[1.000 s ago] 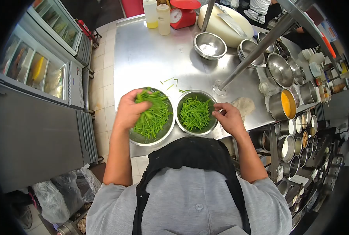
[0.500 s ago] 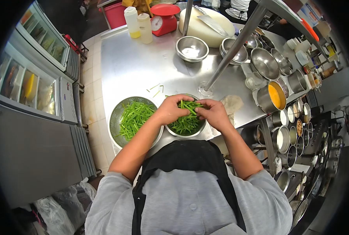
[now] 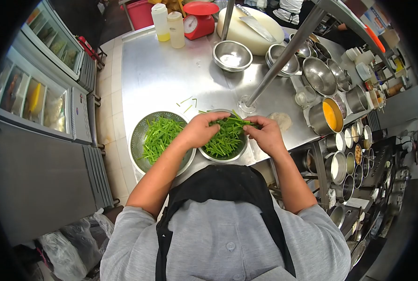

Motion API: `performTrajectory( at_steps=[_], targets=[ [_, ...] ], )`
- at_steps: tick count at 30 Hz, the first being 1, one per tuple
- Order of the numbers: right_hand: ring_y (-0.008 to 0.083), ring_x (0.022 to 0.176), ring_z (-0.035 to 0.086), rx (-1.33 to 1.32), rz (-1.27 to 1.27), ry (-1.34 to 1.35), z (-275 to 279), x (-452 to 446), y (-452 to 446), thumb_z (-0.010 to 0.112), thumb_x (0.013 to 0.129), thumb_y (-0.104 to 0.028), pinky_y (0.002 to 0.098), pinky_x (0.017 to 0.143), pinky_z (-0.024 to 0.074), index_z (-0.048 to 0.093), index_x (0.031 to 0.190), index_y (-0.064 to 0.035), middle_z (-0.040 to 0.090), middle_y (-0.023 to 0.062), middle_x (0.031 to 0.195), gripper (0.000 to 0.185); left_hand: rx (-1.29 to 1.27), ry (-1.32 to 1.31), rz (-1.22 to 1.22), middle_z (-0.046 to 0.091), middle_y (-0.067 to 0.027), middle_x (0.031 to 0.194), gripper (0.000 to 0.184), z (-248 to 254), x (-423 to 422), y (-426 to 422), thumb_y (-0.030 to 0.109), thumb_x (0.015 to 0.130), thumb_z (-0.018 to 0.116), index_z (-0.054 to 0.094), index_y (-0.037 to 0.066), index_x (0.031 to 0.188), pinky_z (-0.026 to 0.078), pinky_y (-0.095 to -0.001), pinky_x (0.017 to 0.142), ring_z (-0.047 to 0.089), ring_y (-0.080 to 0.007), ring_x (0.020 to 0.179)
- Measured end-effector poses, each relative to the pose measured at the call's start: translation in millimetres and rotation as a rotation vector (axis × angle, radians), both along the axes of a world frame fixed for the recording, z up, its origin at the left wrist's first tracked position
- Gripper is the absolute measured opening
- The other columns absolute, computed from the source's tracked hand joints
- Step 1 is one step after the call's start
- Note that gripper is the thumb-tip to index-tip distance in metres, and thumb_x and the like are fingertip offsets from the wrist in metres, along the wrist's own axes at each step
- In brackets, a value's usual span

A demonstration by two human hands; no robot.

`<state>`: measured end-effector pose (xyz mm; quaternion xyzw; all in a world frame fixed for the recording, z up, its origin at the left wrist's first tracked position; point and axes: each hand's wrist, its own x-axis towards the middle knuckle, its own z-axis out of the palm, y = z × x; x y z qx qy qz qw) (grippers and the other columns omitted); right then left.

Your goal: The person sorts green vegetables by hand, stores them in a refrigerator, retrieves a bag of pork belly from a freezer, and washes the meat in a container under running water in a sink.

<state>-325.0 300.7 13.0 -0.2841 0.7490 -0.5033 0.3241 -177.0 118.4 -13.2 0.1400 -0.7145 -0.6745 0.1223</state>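
Note:
Cut green stalks (image 3: 160,136) lie in a perforated metal colander (image 3: 136,152) on the left. To its right, a smaller metal bowl (image 3: 224,159) holds more green stalks (image 3: 222,143). Over this bowl's left rim, my left hand (image 3: 202,129) is closed round some green stalks. At its upper right side, my right hand (image 3: 267,133) pinches a few stalks between thumb and fingers. A few loose stalk pieces (image 3: 188,108) rest on the steel table (image 3: 162,75) above the colander.
Two squeeze bottles (image 3: 175,30), a red scale (image 3: 199,21) and a round white board (image 3: 251,33) with a cleaver (image 3: 257,29) stand at the back. A metal post (image 3: 284,56) rises right of centre. Pans and pots (image 3: 319,76) crowd the right. Another person (image 3: 288,10) is behind.
My left hand has left the colander for the smaller bowl. Since half a second ago, my right hand has shifted slightly right, drawing stalks away from my left hand. The camera view has shifted.

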Motion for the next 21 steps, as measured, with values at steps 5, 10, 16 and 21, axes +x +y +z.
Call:
performTrajectory(
  at_steps=[5,10,16,21],
  targets=[
    [0.0092,0.079,0.063,-0.019,0.015,0.077,1.8,2.8,1.3,0.070,0.084,-0.008,0.0241,0.074,0.0510,0.070,0.107,0.0005,0.072,0.0051,0.090,0.025,-0.239,-0.168,-0.029,0.062,-0.0130,0.128,0.044,13.0,10.6,5.6,-0.007,0.086,0.052,0.058,0.000,0.130,0.046,-0.0310,0.099,0.060,-0.0196,0.116],
    [0.0260,0.084,0.068,0.064,0.272,0.487,-20.7,12.8,5.0,0.066,0.082,-0.010,0.0341,0.081,0.0533,0.069,0.115,-0.0068,0.072,0.0137,0.097,0.034,-0.272,-0.129,0.089,0.065,-0.0159,0.120,0.039,-0.1,17.6,-3.0,-0.003,0.085,0.055,0.062,0.004,0.123,0.051,-0.0342,0.093,0.064,-0.0259,0.109],
    [0.0318,0.087,0.068,0.271,0.219,0.351,2.5,13.0,-1.0,0.064,0.080,-0.008,0.0380,0.081,0.0532,0.070,0.111,-0.0070,0.070,0.0181,0.097,0.032,-0.573,-0.209,0.270,0.067,-0.0185,0.104,0.031,30.6,52.6,-12.5,0.004,0.081,0.062,0.067,0.003,0.112,0.053,-0.0397,0.083,0.066,-0.0335,0.093],
    [0.0325,0.085,0.067,0.255,0.277,0.500,-14.2,2.4,-2.3,0.070,0.074,-0.016,0.0404,0.078,0.0532,0.073,0.098,-0.0099,0.071,0.0140,0.090,0.025,-0.796,-0.251,0.333,0.066,-0.0198,0.104,0.035,11.7,84.5,-21.0,0.008,0.075,0.068,0.068,0.003,0.110,0.050,-0.0429,0.088,0.062,-0.0374,0.096]
  ],
)
